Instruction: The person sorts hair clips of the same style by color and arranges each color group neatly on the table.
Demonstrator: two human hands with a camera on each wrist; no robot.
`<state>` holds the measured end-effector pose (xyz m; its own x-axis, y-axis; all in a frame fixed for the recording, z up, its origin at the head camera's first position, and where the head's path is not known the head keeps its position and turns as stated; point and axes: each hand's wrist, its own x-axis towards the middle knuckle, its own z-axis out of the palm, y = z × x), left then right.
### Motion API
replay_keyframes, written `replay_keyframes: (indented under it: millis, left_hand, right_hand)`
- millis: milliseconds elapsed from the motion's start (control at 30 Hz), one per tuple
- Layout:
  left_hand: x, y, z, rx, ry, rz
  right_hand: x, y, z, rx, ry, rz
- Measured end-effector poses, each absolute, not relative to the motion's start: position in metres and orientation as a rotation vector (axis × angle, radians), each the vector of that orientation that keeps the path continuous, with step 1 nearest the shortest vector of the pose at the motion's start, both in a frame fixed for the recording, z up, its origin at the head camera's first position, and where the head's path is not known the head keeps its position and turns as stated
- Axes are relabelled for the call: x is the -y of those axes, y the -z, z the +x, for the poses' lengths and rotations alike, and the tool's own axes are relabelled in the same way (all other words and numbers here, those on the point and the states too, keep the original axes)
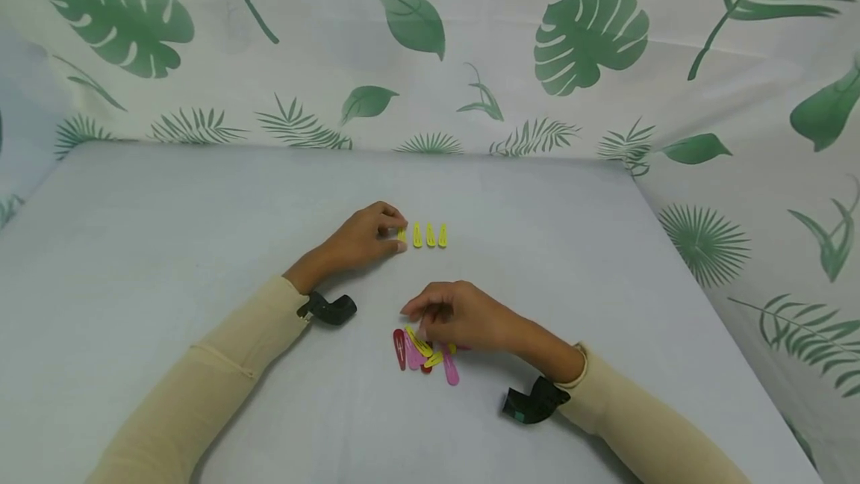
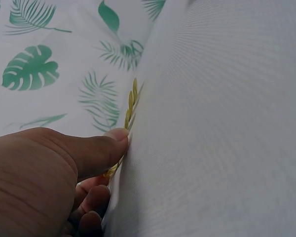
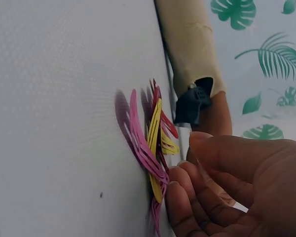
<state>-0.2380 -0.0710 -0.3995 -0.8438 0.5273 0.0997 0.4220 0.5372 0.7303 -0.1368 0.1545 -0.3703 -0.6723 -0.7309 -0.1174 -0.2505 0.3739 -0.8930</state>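
Note:
My left hand (image 1: 366, 236) pinches a yellow snap hair clip (image 1: 402, 234) between thumb and fingers, low on the white tabletop. Just right of it, three more yellow hair clips (image 1: 431, 235) stand side by side in a row. In the left wrist view the row of clips (image 2: 131, 101) runs on beyond my thumb. My right hand (image 1: 473, 317) hovers at a small pile with loosely bent fingers, thumb apart from them and nothing between. That pile mixes a dark red clip (image 1: 399, 349), pink clips (image 1: 451, 370) and yellow clips (image 3: 155, 131), some partly hidden under others.
A white cloth covers the table (image 1: 201, 200). Behind and to the right hangs a white curtain (image 1: 470, 36) printed with green leaves. Black wrist cameras (image 1: 535, 402) sit at both beige sleeves (image 1: 222, 364).

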Motion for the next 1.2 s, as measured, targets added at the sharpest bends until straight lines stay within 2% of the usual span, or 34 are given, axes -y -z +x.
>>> replay_keyframes:
  millis: [900, 1200]
  left_hand:
    - [0.0698, 0.3992, -0.2395, -2.649, -1.184, 0.792]
    - [0.0697, 0.4002, -0.2395, -2.646, -1.182, 0.794]
  right_hand:
    - [-0.1509, 0.3729, -0.1322, -2.338, 1.001, -1.064]
    - [-0.1508, 0.3735, -0.1312, -2.324, 1.035, -1.036]
